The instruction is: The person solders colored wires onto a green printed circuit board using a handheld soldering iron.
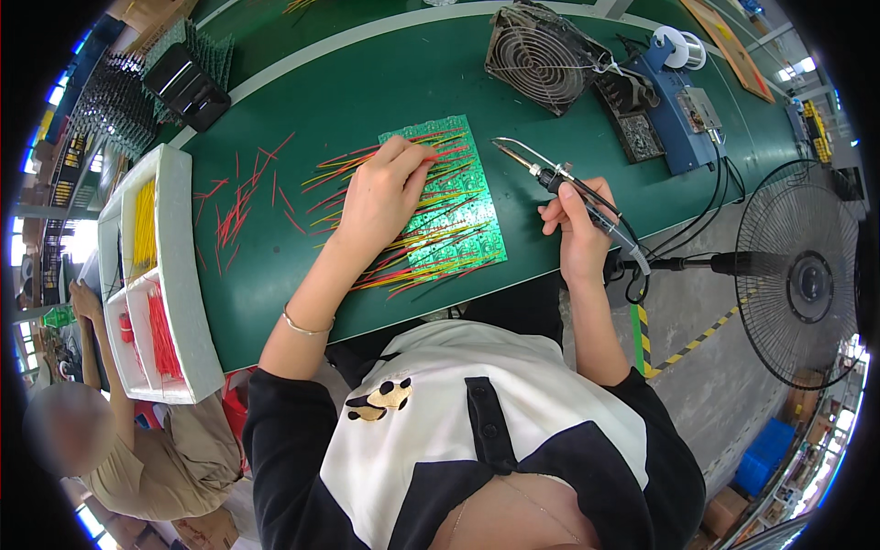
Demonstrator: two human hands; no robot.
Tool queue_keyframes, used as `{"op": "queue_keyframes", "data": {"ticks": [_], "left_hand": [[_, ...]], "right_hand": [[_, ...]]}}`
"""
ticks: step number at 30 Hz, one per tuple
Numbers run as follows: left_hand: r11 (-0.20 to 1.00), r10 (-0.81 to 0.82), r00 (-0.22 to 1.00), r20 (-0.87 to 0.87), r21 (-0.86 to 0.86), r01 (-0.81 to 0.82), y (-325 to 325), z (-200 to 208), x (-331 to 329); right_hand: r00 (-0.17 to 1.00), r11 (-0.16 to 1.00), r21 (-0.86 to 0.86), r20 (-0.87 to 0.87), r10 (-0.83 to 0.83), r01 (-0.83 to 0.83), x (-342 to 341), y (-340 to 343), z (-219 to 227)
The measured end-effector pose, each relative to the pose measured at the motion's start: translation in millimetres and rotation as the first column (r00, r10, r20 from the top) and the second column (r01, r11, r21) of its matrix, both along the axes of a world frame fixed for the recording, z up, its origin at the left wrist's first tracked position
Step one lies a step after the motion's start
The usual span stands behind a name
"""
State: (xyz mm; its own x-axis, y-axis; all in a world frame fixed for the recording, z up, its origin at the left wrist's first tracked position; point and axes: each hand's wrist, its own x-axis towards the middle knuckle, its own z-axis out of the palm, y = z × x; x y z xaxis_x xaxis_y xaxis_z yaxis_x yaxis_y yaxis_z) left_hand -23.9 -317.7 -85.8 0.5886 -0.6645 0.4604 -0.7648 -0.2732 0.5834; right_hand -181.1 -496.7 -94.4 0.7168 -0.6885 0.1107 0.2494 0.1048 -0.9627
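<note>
- Left hand: fingertips pinched together on a red wire, over the board.
- Right hand: wrapped round the iron, tip clear of the board's right side.
- Wires already cross most of the board; whether all are fixed, I can't tell.
- Leftward, loose wires and a stocked box look unused.
</note>
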Motion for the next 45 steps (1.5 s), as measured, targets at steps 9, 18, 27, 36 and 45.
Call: {"op": "queue_keyframes", "data": {"ticks": [9,18,27,36,45], "left_hand": [[1.000,-0.003,1.000,-0.004,-0.010,0.003,0.5,-1.0,0.1],[1.000,-0.001,1.000,0.023,-0.012,0.001,-0.3,-1.4,0.8],[1.000,-0.003,1.000,0.006,-0.007,0.003,0.6,-0.6,1.0],[1.000,0.015,0.999,-0.044,0.021,-0.015,1.3,2.9,0.0],[1.000,0.018,0.999,-0.029,0.022,-0.018,2.2,8.6,-1.4]], "right_hand": [[0.998,0.998,-0.009,-0.031,0.057,-0.058,-2.2,1.2,-0.1],[0.995,0.995,-0.037,-0.053,0.086,-0.088,-2.0,2.1,2.9],[0.999,0.999,0.040,0.042,0.014,-0.015,-2.5,0.1,3.0],[0.980,0.966,0.219,0.110,-0.167,0.140,-0.7,-15.2,-0.9],[0.981,0.976,0.151,0.094,-0.169,0.154,1.1,-19.2,2.0]]}}
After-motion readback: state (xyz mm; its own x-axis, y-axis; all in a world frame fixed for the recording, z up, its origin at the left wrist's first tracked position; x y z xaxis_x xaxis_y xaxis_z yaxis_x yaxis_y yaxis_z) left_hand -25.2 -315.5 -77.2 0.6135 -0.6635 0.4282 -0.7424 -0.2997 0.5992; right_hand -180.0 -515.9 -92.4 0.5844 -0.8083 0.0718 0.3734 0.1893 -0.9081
